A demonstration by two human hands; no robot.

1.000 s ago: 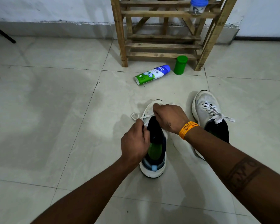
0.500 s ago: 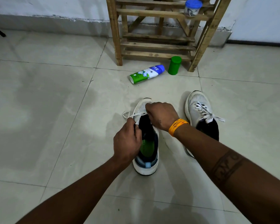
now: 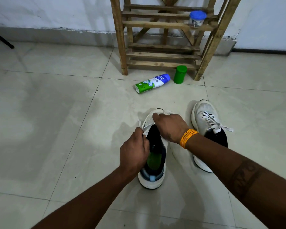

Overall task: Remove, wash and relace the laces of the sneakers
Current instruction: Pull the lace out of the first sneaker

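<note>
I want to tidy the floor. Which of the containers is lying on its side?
The white-green bottle with the blue cap. The green canister beside it and the jar on the rack stand upright.

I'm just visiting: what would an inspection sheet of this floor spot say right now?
Surface: pale tiled floor.
Job's things: near sneaker with its lace partly pulled out; far sneaker laced and tied.
Clutter: spray can lying down; green container upright.
Hands: left hand pinches the lace; right hand grips over the near sneaker's front.
Cables: nothing seen.
Surroundings: wooden rack holding a blue-lidded jar, white wall.
</note>
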